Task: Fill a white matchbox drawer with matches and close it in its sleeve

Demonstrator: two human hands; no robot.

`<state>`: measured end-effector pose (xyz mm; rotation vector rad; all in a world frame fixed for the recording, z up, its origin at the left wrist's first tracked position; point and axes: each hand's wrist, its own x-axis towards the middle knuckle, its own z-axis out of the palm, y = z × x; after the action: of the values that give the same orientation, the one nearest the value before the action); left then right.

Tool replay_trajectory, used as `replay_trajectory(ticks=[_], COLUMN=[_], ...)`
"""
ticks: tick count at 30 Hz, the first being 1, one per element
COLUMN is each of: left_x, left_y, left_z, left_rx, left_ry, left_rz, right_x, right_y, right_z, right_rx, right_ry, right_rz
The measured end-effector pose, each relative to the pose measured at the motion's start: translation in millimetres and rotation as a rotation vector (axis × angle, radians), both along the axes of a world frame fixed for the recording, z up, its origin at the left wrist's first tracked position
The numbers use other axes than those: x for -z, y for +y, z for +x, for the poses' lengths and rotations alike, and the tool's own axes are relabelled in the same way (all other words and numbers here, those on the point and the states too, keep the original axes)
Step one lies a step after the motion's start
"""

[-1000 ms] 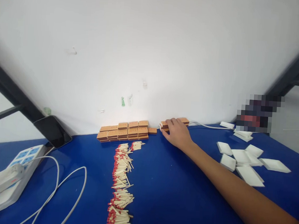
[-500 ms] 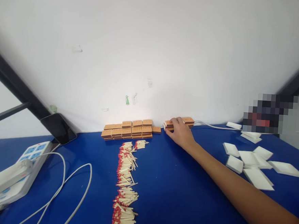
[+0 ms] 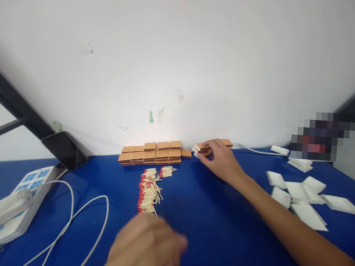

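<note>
My right hand [image 3: 222, 158] is wrapped round a small stack of orange matchboxes [image 3: 203, 147] by the wall, thumb at the front and fingers at the back. White tray ends show at the left side of these boxes. Low over the front of the table comes my left hand [image 3: 147, 244], blurred, its fingers mostly hidden below the knuckles. It covers the near part of a row of red-tipped matches [image 3: 149, 194]. Beyond the matches, several matchboxes [image 3: 150, 156] are piled in rows against the wall.
Several white matchbox trays [image 3: 307, 215] lie scattered on the right of the blue table [image 3: 219, 233]. On the left are a white power strip [image 3: 37, 180] with looping cables [image 3: 106, 221] and a dark phone [image 3: 65, 149] leaning at the wall.
My left hand has come into view at the bottom, over the near matches. The right hand stays at its matchbox stack, where more of the white left ends shows. The view has shifted slightly.
</note>
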<state>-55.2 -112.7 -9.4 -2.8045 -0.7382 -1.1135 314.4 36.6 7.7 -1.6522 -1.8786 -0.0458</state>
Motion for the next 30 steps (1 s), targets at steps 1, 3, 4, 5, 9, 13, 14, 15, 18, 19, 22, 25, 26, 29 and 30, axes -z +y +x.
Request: replay_trajectory(ticks=[1, 3, 4, 5, 9, 13, 14, 15, 18, 19, 22, 25, 26, 29, 30], left_x=[-17.4, -46.2, -56.0, -62.0, -54.5, -33.6, -30.7, -28.9, -27.6, -27.6, -26.5, -23.9, -23.1, -22.1, -22.2], left_y=[23.2, 68.6, 88.4, 104.9, 133.4, 128.7, 127.4, 126.8, 127.8, 128.5, 129.7, 129.9, 130.0, 130.0, 130.0], left_z=[8.8, 23.3, 28.1, 30.8, 27.1, 21.4, 21.4, 21.8, 22.9, 22.9, 21.8, 21.2, 21.4, 22.0, 22.1], left_rx=[-0.019, -0.012, -0.028, -0.035, -0.093, -0.050, -0.038, -0.030, -0.027, -0.028, -0.033, -0.057, -0.068, -0.120, -0.143], left_ry=[-0.031, -0.130, -0.129, -0.131, -0.134, -0.088, -0.075, -0.066, -0.057, -0.058, -0.065, -0.084, -0.094, -0.130, -0.143], left_rz=[-0.004, 0.019, 0.095, 0.136, 0.211, 0.303, 0.318, 0.327, 0.328, 0.326, 0.326, 0.306, 0.293, 0.252, 0.237], right_x=[-3.9, -10.1, -12.2, -13.5, -12.7, -14.2, -16.7, -19.9, -30.7, -33.5, -37.2, -37.1, -37.5, -42.4, -45.3], right_y=[-5.3, -15.6, -20.2, -24.2, -32.4, -34.5, -35.5, -36.7, -40.6, -41.5, -41.6, -38.2, -36.6, -31.8, -30.9], right_z=[-4.3, -13.1, -17.2, -20.8, -31.1, -28.4, -23.9, -17.7, 7.7, 16.3, 34.3, 41.1, 43.8, 63.7, 75.3], right_rx=[-0.046, -0.133, -0.165, -0.188, -0.222, -0.203, -0.179, -0.144, 0.000, 0.032, 0.057, 0.057, 0.071, 0.184, 0.244], right_ry=[0.000, -0.017, -0.032, -0.049, -0.149, -0.245, -0.266, -0.286, -0.352, -0.376, -0.435, -0.465, -0.468, -0.461, -0.458], right_rz=[-0.014, -0.045, -0.057, -0.065, -0.113, -0.139, -0.129, -0.117, -0.104, -0.121, -0.198, -0.253, -0.259, -0.267, -0.274])
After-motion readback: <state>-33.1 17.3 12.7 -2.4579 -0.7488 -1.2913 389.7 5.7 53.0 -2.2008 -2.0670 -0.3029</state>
